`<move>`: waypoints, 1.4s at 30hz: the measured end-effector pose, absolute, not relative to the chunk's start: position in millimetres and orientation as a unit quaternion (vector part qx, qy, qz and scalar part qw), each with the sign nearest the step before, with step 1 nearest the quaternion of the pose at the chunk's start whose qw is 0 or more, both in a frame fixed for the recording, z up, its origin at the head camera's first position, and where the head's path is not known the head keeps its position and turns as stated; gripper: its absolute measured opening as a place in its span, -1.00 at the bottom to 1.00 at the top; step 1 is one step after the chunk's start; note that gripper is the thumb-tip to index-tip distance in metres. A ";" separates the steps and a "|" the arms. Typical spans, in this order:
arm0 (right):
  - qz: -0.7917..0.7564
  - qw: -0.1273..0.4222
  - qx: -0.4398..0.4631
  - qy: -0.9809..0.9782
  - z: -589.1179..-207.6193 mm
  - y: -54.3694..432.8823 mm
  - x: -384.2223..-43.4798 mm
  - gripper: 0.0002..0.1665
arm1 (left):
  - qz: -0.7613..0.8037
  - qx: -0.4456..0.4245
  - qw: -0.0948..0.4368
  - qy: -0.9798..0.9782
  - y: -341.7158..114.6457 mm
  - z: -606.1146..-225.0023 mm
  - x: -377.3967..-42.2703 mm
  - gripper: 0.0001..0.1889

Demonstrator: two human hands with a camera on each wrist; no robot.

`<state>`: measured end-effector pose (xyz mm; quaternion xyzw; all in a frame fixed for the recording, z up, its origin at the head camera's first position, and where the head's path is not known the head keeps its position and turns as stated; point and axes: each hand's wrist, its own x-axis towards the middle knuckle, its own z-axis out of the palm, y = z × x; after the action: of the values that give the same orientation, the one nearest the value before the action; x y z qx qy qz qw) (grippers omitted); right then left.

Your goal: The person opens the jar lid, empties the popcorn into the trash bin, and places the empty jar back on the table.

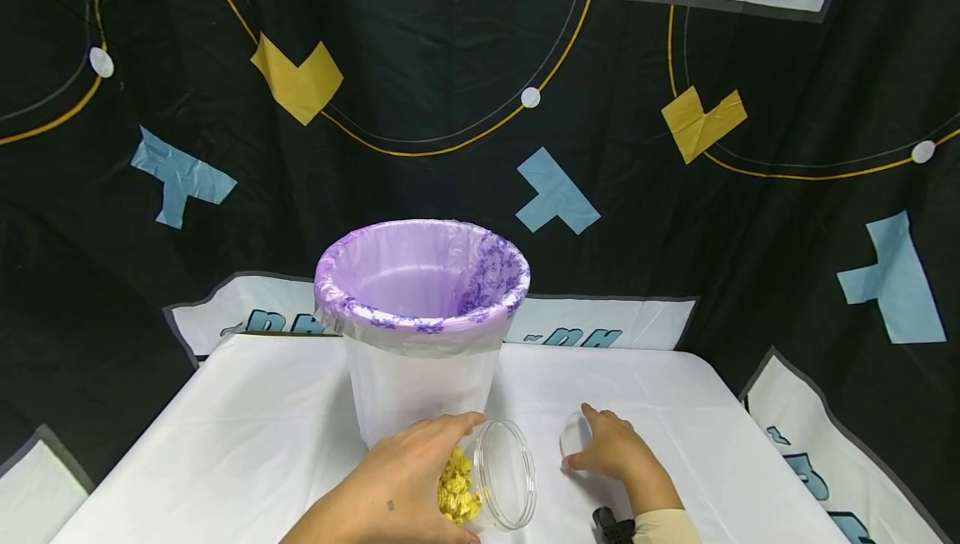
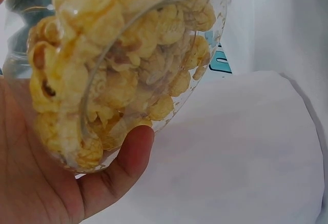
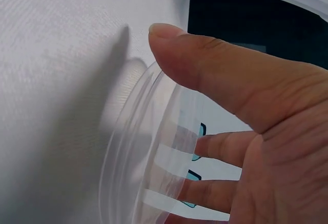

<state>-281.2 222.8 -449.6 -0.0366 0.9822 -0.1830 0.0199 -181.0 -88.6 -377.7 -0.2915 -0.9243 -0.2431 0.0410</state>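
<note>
My left hand [image 1: 397, 481] grips a clear jar [image 1: 532, 477] with its fingers and thumb around the side. Yellow caramel popcorn [image 1: 457, 490] lies inside; in the left wrist view the pieces press against the clear wall. The jar is tipped on its side, its uncovered round mouth facing right. To the right, my right hand [image 1: 624, 454] pinches a clear round plastic lid [image 1: 574, 436] by its edge, thumb on one side and fingers on the other. The right wrist view shows the lid [image 3: 141, 157] standing on edge, close over the white cloth.
Behind my left hand stands a tall translucent bin [image 1: 423, 386] with a purple liner [image 1: 420, 323] folded over its rim. A white cloth covers the table [image 1: 217, 436]. A black curtain [image 1: 420, 186] with tape shapes hangs at the back.
</note>
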 end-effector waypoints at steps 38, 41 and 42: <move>-0.258 0.002 -0.050 0.965 -425.0 235.6 -278.3 0.01 | -0.243 -0.292 0.054 -0.923 -89.8 -377.7 -178.8 0.15; -0.260 -0.007 -0.053 0.964 -419.5 237.2 -275.6 0.02 | -0.246 -0.290 0.052 -0.923 -90.0 -377.7 -178.9 0.15; -0.261 -0.008 -0.051 0.964 -418.4 237.7 -274.6 0.01 | -0.246 -0.290 0.051 -0.923 -90.0 -377.9 -178.9 0.15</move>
<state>-274.6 237.7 -418.4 -0.0509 0.9639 -0.2611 -0.0081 -178.9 -90.0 -377.9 -0.2904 -0.9233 -0.2463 0.0510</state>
